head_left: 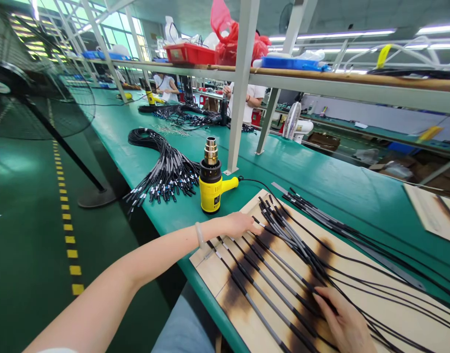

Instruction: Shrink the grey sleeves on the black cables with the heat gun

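Observation:
My left hand (241,224) reaches over the far end of a scorched wooden board (228,289), its fingers closed at the end of a black cable. Lower on the same board, my right hand (344,316) pinches a black cable with grey sleeving between thumb and finger. Several such cables (271,284) lie side by side between and in front of my hands, with dark sleeve sections over the burnt bands. A bunch of more cables (291,235) rests along the board's right part. Just beyond my left hand, a yellow heat gun (211,189) stands upright, nozzle up.
A large bundle of black cables (166,166) lies on the green bench (320,171) at left. More cables (320,211) and a metal ruler (390,267) lie right of the board. A shelf post (243,88) rises behind the heat gun. A floor fan (63,142) stands left; people work farther back.

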